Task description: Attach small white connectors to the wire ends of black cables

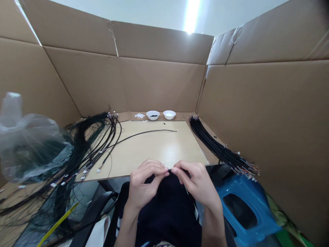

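Observation:
Just off the table's front edge, above my lap, my left hand [149,181] and my right hand [192,180] meet almost fingertip to fingertip. Thumb and forefinger are pinched on each. A tiny dark bit shows between the two pinches, too small to name. Beyond my hands, one black cable [144,132] with a small white end curves across the table [154,151]. A small black piece [164,123] lies near the back of the tabletop.
At the back stand a white bowl of black pieces [153,114] and a second white bowl [169,115], beside loose white pieces [139,116]. Black cable bundles lie left [84,137] and right [213,140]. A plastic bag [33,147] sits left, a blue stool [246,209] right. Cardboard walls [164,82] surround the table.

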`<state>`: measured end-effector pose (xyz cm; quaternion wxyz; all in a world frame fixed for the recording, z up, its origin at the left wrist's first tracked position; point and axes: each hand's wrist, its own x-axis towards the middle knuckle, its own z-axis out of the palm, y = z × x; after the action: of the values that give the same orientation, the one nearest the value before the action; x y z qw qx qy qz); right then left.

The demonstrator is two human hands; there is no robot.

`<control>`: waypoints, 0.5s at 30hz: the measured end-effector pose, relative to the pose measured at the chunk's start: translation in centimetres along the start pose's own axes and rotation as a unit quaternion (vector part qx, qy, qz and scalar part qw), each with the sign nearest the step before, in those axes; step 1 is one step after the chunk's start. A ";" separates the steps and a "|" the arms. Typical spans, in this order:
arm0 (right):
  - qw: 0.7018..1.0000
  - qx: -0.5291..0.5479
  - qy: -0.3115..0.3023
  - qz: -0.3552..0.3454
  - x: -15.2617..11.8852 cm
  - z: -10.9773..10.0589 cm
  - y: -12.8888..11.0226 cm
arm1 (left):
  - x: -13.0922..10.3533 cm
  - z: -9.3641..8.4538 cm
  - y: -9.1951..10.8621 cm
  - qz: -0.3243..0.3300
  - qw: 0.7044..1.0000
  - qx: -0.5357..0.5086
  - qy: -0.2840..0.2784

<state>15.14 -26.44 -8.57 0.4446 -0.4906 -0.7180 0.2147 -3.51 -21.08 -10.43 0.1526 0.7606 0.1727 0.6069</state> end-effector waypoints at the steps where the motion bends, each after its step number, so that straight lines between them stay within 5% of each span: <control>1: 1.000 0.006 -0.001 0.002 0.0 0.0 -0.1 | 0.1 0.0 0.1 0.001 1.000 -0.001 -0.001; 15: 0.988 0.132 -0.037 0.072 -0.5 0.0 -0.2 | -0.3 -0.8 0.1 0.049 0.998 0.039 -0.012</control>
<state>15.10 -26.95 -8.62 0.4616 -0.4700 -0.6621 0.3572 -4.37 -21.26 -10.51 0.0943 0.7807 0.1568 0.5975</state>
